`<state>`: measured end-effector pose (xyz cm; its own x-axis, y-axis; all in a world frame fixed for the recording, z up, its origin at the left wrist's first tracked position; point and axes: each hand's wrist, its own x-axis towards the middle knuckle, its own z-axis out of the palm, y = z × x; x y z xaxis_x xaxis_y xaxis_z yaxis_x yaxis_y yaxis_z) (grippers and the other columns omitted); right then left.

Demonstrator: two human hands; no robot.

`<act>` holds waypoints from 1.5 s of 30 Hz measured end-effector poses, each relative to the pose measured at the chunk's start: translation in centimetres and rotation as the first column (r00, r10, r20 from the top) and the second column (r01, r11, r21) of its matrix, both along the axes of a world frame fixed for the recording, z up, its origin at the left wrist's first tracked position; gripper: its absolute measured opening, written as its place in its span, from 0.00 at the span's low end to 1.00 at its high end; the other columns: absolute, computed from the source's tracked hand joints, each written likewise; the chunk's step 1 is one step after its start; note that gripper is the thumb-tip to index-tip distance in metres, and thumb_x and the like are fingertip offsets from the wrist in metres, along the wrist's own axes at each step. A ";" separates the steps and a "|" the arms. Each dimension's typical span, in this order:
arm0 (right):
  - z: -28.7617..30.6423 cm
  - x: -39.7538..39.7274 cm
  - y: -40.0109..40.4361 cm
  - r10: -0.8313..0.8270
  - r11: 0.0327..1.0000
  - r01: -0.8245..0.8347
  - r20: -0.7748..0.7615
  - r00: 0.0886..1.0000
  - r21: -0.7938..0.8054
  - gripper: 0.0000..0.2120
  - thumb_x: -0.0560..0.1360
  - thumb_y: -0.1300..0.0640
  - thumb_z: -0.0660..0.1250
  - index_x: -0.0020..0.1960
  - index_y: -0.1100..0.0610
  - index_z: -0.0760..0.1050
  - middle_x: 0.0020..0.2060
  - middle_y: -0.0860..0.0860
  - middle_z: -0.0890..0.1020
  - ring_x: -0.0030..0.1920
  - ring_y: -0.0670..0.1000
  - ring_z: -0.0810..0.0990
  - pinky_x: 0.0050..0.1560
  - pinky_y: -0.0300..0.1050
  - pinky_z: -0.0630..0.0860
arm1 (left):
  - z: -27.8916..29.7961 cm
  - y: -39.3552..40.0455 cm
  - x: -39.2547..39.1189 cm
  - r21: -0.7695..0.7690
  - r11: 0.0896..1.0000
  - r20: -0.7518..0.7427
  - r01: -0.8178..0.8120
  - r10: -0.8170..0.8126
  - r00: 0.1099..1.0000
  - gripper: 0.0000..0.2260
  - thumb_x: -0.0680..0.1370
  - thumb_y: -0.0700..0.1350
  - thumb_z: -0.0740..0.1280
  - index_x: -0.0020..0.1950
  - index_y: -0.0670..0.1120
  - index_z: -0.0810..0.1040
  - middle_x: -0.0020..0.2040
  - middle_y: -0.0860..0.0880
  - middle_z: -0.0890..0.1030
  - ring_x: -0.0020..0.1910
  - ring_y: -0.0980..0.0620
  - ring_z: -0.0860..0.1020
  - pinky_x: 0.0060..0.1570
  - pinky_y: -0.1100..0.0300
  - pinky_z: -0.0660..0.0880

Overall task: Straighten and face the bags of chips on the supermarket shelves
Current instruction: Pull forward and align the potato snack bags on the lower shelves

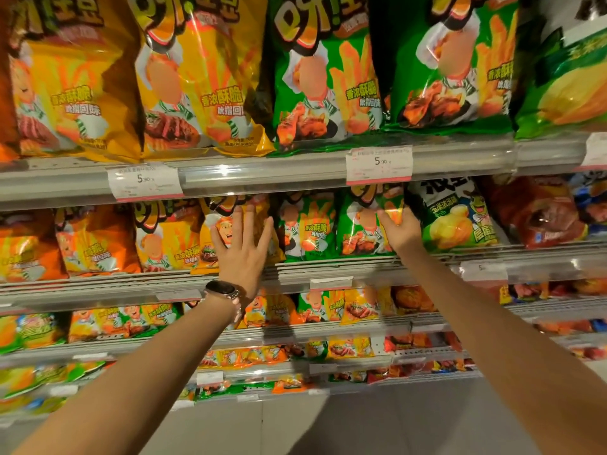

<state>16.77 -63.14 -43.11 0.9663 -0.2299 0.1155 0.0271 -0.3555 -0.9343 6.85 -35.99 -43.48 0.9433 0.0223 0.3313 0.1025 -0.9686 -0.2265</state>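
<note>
On the second shelf a yellow chip bag [215,241] leans a little to the left. My left hand [243,244] lies flat against its front, fingers straight and spread, a watch on the wrist. Two green chip bags stand to the right of it. My right hand [399,229] grips the right edge of the second green bag [359,224], fingers behind the bag, thumb on its front. The first green bag [303,224] stands upright between my hands, untouched.
Large yellow bags [197,77] and large green bags [328,77] fill the top shelf above a rail with price tags [379,165]. A green corn-snack bag [456,218] and a red bag [538,215] sit right of my right hand. Lower shelves hold several smaller bags.
</note>
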 end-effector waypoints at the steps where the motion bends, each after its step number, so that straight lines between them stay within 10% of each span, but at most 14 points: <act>1: -0.1 -0.4 0.1 -0.007 1.000 0.009 0.057 0.998 -0.028 0.08 0.76 0.61 0.68 0.46 0.65 0.71 0.40 0.61 0.76 0.45 0.58 0.76 0.44 0.41 0.68 | 0.0 0.0 -0.1 0.004 1.000 -0.006 0.007 -0.007 1.000 0.44 0.69 0.29 0.64 0.79 0.49 0.48 0.78 0.37 0.46 0.76 0.36 0.44 0.68 0.30 0.45; 7: -1.0 -3.8 1.9 -0.088 0.928 0.184 0.286 0.954 -0.325 0.40 0.69 0.52 0.75 0.70 0.71 0.62 0.65 0.67 0.70 0.66 0.63 0.69 0.66 0.51 0.68 | 0.1 0.3 -0.5 0.030 0.997 0.106 0.065 -0.068 0.992 0.42 0.63 0.26 0.68 0.75 0.46 0.64 0.75 0.35 0.59 0.75 0.34 0.57 0.65 0.28 0.54; 14: -1.9 -4.2 2.9 -0.062 0.898 0.168 0.261 0.963 -0.407 0.42 0.68 0.45 0.74 0.72 0.65 0.62 0.69 0.65 0.67 0.74 0.60 0.60 0.70 0.53 0.61 | 0.1 0.4 -0.4 0.082 0.993 0.121 0.080 -0.089 0.989 0.41 0.60 0.27 0.72 0.71 0.47 0.71 0.72 0.36 0.67 0.71 0.35 0.65 0.61 0.29 0.62; 20: -3.1 -4.0 2.7 -0.045 0.904 0.144 0.245 0.968 -0.403 0.42 0.71 0.43 0.70 0.76 0.62 0.57 0.76 0.61 0.55 0.77 0.56 0.52 0.71 0.41 0.53 | -0.1 0.5 -1.3 0.042 0.989 0.031 0.145 -0.146 0.989 0.39 0.73 0.31 0.62 0.79 0.49 0.48 0.76 0.35 0.40 0.74 0.33 0.38 0.66 0.28 0.42; 28: -5.3 -9.5 3.8 0.019 0.943 0.172 0.561 0.828 -0.285 0.17 0.78 0.58 0.64 0.63 0.67 0.69 0.60 0.64 0.71 0.62 0.56 0.69 0.65 0.45 0.67 | -3.8 -3.1 -7.2 -0.053 0.860 0.071 0.507 -0.503 0.861 0.40 0.48 0.39 0.81 0.60 0.39 0.76 0.56 0.33 0.78 0.53 0.33 0.79 0.45 0.42 0.77; 32: -11.2 -11.9 3.6 0.238 0.941 -0.087 0.456 0.858 -0.328 0.12 0.78 0.58 0.58 0.52 0.66 0.74 0.43 0.58 0.78 0.41 0.52 0.77 0.43 0.42 0.75 | -9.7 -3.9 -6.8 -0.117 0.848 -0.087 0.518 -0.528 0.845 0.33 0.51 0.45 0.82 0.54 0.40 0.78 0.44 0.40 0.80 0.39 0.40 0.80 0.36 0.52 0.77; 35: -15.4 -11.5 2.5 0.321 0.901 -0.194 0.298 0.899 -0.387 0.11 0.78 0.58 0.59 0.50 0.63 0.77 0.42 0.55 0.80 0.40 0.53 0.79 0.42 0.37 0.72 | -14.0 -4.0 -5.1 -0.121 0.903 -0.176 0.412 -0.428 0.887 0.34 0.50 0.46 0.84 0.54 0.40 0.82 0.49 0.39 0.81 0.47 0.37 0.81 0.42 0.44 0.79; 39: -19.1 -8.3 0.9 0.255 0.832 -0.108 0.203 0.945 -0.544 0.18 0.73 0.61 0.65 0.62 0.62 0.74 0.59 0.59 0.76 0.60 0.59 0.74 0.60 0.48 0.70 | -18.8 -4.0 -2.2 -0.142 0.971 -0.269 0.191 -0.223 0.937 0.48 0.63 0.34 0.76 0.78 0.49 0.56 0.77 0.38 0.52 0.75 0.32 0.54 0.66 0.29 0.56; 45: -21.3 -4.7 -0.1 -0.068 0.832 0.129 0.132 0.989 -0.540 0.43 0.65 0.48 0.77 0.71 0.65 0.62 0.68 0.65 0.66 0.67 0.65 0.65 0.63 0.62 0.67 | -24.9 -3.0 0.7 -0.128 0.992 -0.353 0.019 -0.063 0.934 0.57 0.72 0.43 0.72 0.65 0.53 0.18 0.64 0.45 0.16 0.62 0.40 0.17 0.69 0.32 0.41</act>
<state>12.12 -63.20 -64.42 0.9175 -0.1935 0.3475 0.0490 -0.8121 -0.5814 7.52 -38.97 -68.41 0.9996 -0.0001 -0.0284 -0.0035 -0.9925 -0.1221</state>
